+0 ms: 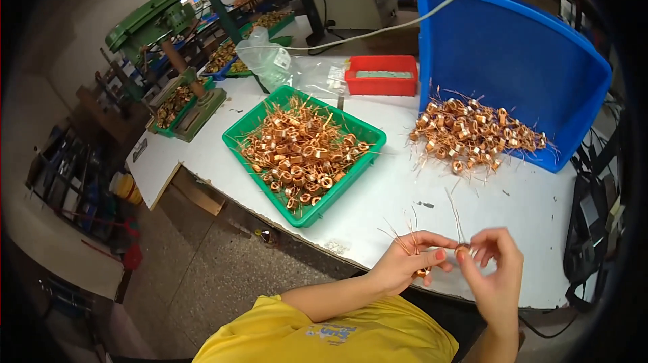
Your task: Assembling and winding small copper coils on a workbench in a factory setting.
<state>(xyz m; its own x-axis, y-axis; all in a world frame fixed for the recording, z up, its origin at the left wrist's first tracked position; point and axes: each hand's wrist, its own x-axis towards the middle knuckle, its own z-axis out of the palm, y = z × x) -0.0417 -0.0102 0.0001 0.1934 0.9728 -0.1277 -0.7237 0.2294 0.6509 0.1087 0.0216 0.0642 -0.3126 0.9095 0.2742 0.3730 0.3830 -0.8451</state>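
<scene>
Close to the table's front edge, my left hand (395, 267) is closed around a few small copper wire coils (422, 272), their thin leads sticking up past the fingers. My right hand (499, 270) pinches another copper coil (463, 251) with two long leads pointing upward. The fingertips of the left hand reach to that same coil. Ahead and to the left, a green tray (368, 139) holds a heap of similar coils (297, 143). A second heap of loose coils (472, 132) spills from a blue bin (513, 59) onto the table at the right.
Behind the green tray lie a clear plastic bag (270, 62) and a red box (381, 86). A green press-like machine (152, 22) stands at the far left beside another coil tray (174, 106). A pale cable (432, 12) crosses above the table. A black strap-like object (586, 228) hangs at the right edge.
</scene>
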